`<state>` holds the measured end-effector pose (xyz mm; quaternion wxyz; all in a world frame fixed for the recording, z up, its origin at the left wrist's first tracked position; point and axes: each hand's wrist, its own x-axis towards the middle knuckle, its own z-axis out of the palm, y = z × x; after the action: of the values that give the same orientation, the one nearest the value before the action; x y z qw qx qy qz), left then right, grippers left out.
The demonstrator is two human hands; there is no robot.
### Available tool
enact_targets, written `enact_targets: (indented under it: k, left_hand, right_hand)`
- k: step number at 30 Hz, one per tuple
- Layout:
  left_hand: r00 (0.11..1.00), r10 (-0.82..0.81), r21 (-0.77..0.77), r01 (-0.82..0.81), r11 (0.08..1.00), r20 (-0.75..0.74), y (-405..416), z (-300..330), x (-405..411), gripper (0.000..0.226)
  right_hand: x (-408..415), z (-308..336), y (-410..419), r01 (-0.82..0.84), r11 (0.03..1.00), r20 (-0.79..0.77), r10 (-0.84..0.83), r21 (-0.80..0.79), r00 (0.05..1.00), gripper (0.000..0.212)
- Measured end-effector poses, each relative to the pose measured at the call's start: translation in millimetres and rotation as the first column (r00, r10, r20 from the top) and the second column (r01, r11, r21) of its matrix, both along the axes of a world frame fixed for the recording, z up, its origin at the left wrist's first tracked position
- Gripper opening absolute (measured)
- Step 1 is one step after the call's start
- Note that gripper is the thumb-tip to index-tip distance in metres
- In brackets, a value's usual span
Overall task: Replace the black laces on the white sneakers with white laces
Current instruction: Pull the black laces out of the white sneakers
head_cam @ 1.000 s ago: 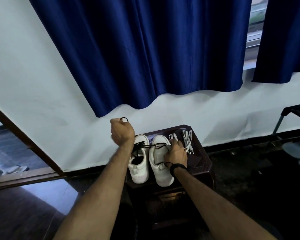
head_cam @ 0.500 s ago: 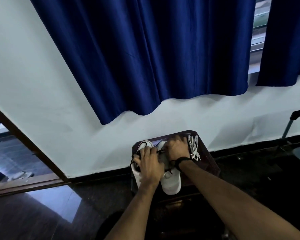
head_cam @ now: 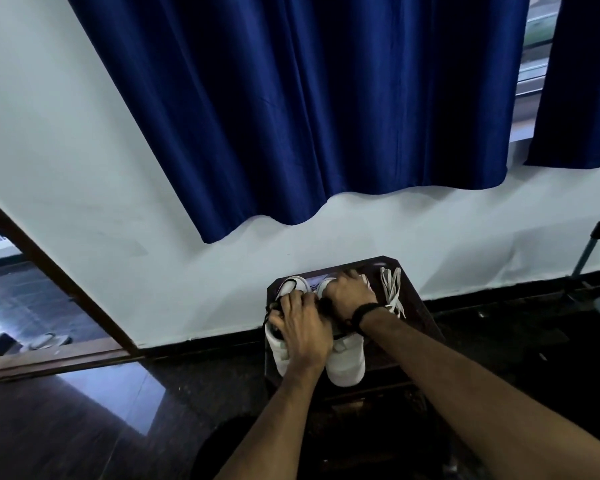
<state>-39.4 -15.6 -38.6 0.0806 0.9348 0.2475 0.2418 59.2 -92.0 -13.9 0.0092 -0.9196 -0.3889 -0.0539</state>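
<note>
Head view is showing your left hand (head_cam: 303, 332), raised with the black lace (head_cam: 270, 310) a second ago, now lying back down over the left white sneaker (head_cam: 280, 355) on the bench (head_cam: 426, 318), fingers curled into the lacing though I cannot tell what they are gripping, while your right hand (head_cam: 349, 295) is pressing on the right white sneaker (head_cam: 347, 365) beside the waiting white laces (head_cam: 392, 289), so unlacing is continuing.

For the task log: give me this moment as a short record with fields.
surface: dark stool by the white wall
shoes: two white sneakers side by side, toes away from the person
black laces: partly visible at the left shoe
white laces: loose on the stool, right of the shoes
left hand: on the left shoe, fingers at the laces
right hand: on the right shoe; grip hidden
</note>
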Motion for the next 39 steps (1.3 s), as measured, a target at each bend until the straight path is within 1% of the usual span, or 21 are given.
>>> enact_targets:
  k: [2,4,5,7,8,9,11,12,14,16,18,20,23,25,26,28,30,34,35,36,39]
  left_hand:
    - [1.0,0.005,0.001,-0.005,1.0,0.004,-0.4,0.5,-1.0,0.027]
    - [1.0,0.007,0.013,-0.007,1.0,0.001,-0.7,1.2,-1.3,0.031]
    - [1.0,0.009,0.019,-0.009,1.0,0.005,-1.1,1.4,-1.1,0.032]
    - [0.999,0.021,0.023,-0.022,1.0,0.025,-1.9,1.4,-0.7,0.033]
    - [0.999,0.025,0.021,-0.026,0.999,0.031,-2.5,1.1,-0.6,0.034]
    - [0.999,0.028,0.019,-0.029,0.999,0.034,-2.9,0.6,-0.6,0.034]
    - [0.999,0.034,0.015,-0.034,0.999,0.032,-3.2,-0.5,-0.6,0.034]
    - [0.999,0.038,0.015,-0.039,0.999,0.03,-3.2,-0.3,0.1,0.033]
    - [0.999,0.041,0.017,-0.041,0.999,0.012,-2.8,0.0,1.2,0.031]
    - [0.999,0.035,0.017,-0.035,0.999,-0.018,-2.4,-0.3,1.0,0.032]
    - [0.999,0.037,0.006,-0.037,0.999,-0.031,-1.5,-1.7,0.1,0.031]
    - [0.999,0.048,0.013,-0.048,0.999,-0.027,-1.1,-2.9,0.4,0.026]
    - [0.999,0.039,0.008,-0.039,0.999,-0.009,-1.6,-1.4,-0.5,0.026]
    - [0.999,0.033,0.005,-0.033,0.999,0.0,-1.6,-0.5,-1.9,0.026]
    - [0.999,0.034,0.012,-0.034,0.999,0.004,-1.9,-0.1,-1.9,0.027]
    - [0.999,0.043,0.022,-0.043,0.999,0.011,-2.4,-0.3,-0.7,0.033]
    - [0.999,0.039,0.021,-0.039,0.999,0.008,-2.6,-0.9,0.3,0.037]
    - [0.999,0.036,0.019,-0.035,0.999,-0.023,-1.7,-1.7,1.9,0.04]
    - [0.999,0.036,0.025,-0.035,0.999,-0.037,-2.3,-1.3,2.1,0.04]
    - [0.998,0.029,0.034,-0.027,0.999,-0.051,-3.0,-0.2,2.4,0.041]
    - [0.991,-0.061,0.115,0.074,0.991,-0.116,-2.0,9.3,5.6,0.049]
  right_hand:
    - [-3.9,-1.1,-3.6,0.038,0.997,0.072,-0.043,0.068,0.996,0.025]
    - [-2.7,4.6,-13.6,0.18,0.945,0.008,-0.189,0.273,0.982,0.023]
    - [0.2,8.8,-20.2,0.301,0.86,-0.069,-0.3,0.413,0.952,0.023]
    - [8.0,22.0,-37.5,0.562,0.513,-0.37,-0.433,0.648,0.822,0.021]
    - [13.0,25.5,-45.7,0.661,0.345,-0.513,-0.431,0.667,0.742,0.021]
    - [17.1,27.0,-52.2,0.708,0.288,-0.573,-0.431,0.645,0.697,0.021]
    - [19.2,24.8,-57.5,0.699,0.443,-0.504,-0.487,0.562,0.713,0.027]
    - [16.9,23.3,-56.9,0.636,0.551,-0.412,-0.486,0.541,0.771,0.037]
    - [11.2,18.9,-47.2,0.397,0.742,-0.254,-0.306,0.539,0.917,0.05]
    - [3.6,16.1,-29.4,0.142,0.919,-0.204,-0.07,0.369,0.977,0.042]
    - [-7.5,10.9,-10.8,0.02,0.996,-0.159,-0.005,0.091,0.987,0.028]
    - [-14.3,4.2,0.2,0.033,0.999,-0.032,-0.032,0.023,0.999,0.026]
    - [-11.5,-0.8,-1.1,0.11,0.989,0.058,-0.116,0.095,0.992,0.026]
    - [-5.3,5.9,-11.6,0.252,0.934,-0.056,-0.246,0.253,0.968,0.023]
    - [-2.3,12.3,-20.4,0.354,0.841,-0.13,-0.33,0.408,0.935,0.021]
    - [3.7,29.6,-40.8,0.537,0.496,-0.353,-0.42,0.682,0.836,0.015]
    - [9.4,44.8,-54.7,0.632,0.202,-0.543,-0.362,0.748,0.758,0.008]
    - [17.0,67.4,-63.4,0.612,-0.179,-0.636,-0.297,0.77,0.713,0.011]
    - [20.1,70.0,-64.4,0.604,-0.202,-0.636,-0.254,0.771,0.728,0.011]
    - [21.8,71.4,-64.5,0.608,-0.148,-0.626,-0.199,0.78,0.754,0.01]
    - [12.9,65.2,-59.4,0.552,0.234,-0.569,0.006,0.8,0.822,0.015]
